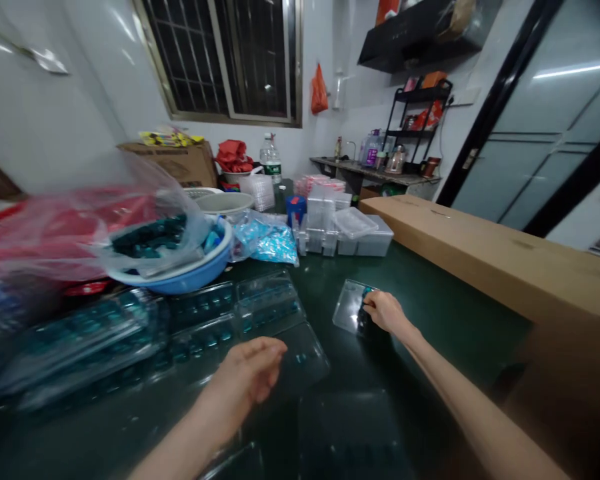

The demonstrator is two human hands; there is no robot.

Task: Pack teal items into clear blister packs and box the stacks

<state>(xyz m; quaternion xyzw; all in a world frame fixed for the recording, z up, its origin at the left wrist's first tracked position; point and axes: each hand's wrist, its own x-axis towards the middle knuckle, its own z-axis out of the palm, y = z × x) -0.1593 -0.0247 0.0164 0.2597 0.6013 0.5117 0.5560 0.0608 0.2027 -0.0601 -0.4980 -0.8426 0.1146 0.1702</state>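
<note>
My right hand (386, 311) is closed in a pinch at the right side of a flat clear plastic case (347, 308) on the dark green table. A small teal piece (367, 292) shows at its fingertips; its kind is too small to make out. My left hand (247, 373) hovers over the clear plastic trays, its fingers curled together. Whatever it may hold is hidden. Beneath and beyond it lie open clear blister trays (270, 303) with teal pieces in their hollows. Another clear case (350, 427) lies nearer to me, between my forearms.
At the left stands a blue basin (195, 277) with plastic-wrapped teal items. A bag of shiny blue packets (273, 243) and stacked clear boxes (323, 220) sit farther back. A long cardboard box (480, 247) borders the right side.
</note>
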